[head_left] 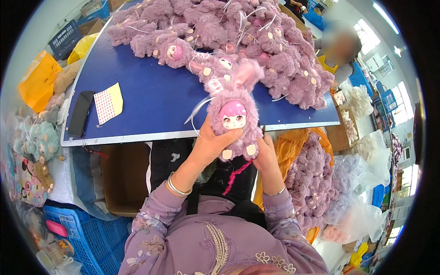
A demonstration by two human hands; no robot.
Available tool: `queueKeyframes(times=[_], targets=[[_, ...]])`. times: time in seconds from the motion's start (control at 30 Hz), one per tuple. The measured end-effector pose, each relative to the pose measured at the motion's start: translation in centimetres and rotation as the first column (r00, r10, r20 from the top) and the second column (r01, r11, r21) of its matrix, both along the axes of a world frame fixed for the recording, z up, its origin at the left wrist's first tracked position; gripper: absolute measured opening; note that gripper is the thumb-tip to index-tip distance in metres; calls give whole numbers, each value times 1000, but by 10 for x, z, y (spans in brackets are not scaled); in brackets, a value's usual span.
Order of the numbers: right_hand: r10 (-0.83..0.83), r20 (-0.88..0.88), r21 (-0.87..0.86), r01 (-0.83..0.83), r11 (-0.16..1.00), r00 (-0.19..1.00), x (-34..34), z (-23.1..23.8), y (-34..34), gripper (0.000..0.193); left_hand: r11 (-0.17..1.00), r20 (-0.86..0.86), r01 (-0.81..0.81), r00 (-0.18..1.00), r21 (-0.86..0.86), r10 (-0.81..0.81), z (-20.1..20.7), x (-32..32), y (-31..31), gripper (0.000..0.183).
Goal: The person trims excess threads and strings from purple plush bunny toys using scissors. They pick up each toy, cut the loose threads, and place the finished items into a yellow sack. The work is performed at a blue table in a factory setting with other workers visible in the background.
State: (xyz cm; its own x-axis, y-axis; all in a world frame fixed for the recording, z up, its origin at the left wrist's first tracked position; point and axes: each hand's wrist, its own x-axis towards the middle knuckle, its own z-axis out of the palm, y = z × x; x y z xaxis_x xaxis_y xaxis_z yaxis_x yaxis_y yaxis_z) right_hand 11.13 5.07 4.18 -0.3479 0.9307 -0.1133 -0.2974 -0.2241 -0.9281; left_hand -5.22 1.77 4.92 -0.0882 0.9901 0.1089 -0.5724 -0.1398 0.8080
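Note:
My left hand (205, 147) is closed round a purple plush rabbit doll (228, 101), thumb across its front just under the pink-haired face. The doll is upright over my lap, at the table's near edge, with long ears and pale feet. A white loop of cord hangs at its left side. At the doll's right side, my right hand (266, 153) is closed, its fingers partly hidden. A thin dark tip sticks up from it, too small to name. Below the doll a bright pink strand (233, 177) lies against my dark clothing.
Many similar purple plush dolls (220, 27) are heaped on the blue table (151, 101). A dark phone (81, 113) and a sticker sheet (109, 104) lie at its left. More plush fills an orange bag (293, 144) at right. Blue crates (82, 233) stand lower left. Another person (337, 50) is beyond.

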Motion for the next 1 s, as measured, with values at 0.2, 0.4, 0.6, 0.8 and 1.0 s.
queueKeyframes(times=[0.2, 0.4, 0.6, 0.8, 1.0], targets=[[-96, 269, 263, 22, 965, 958, 5, 40, 11, 29, 999, -163, -17, 986, 39, 23, 2, -13, -13, 69], [-3, 422, 346, -157, 925, 907, -20, 52, 24, 53, 998, -260, 18, 966, 53, -3, 0, -15, -22, 80], [115, 270, 291, -194, 937, 956, -23, 54, 16, 37, 998, -226, 50, 973, 44, -39, 14, -18, -29, 76], [13, 217, 331, -86, 940, 976, -25, 51, 29, 22, 979, -310, 202, 933, 30, -183, 13, -21, -31, 65], [143, 162, 226, -178, 958, 976, -11, 48, 34, 19, 939, -381, 343, 869, 0, -317, 2, -28, -30, 65]])
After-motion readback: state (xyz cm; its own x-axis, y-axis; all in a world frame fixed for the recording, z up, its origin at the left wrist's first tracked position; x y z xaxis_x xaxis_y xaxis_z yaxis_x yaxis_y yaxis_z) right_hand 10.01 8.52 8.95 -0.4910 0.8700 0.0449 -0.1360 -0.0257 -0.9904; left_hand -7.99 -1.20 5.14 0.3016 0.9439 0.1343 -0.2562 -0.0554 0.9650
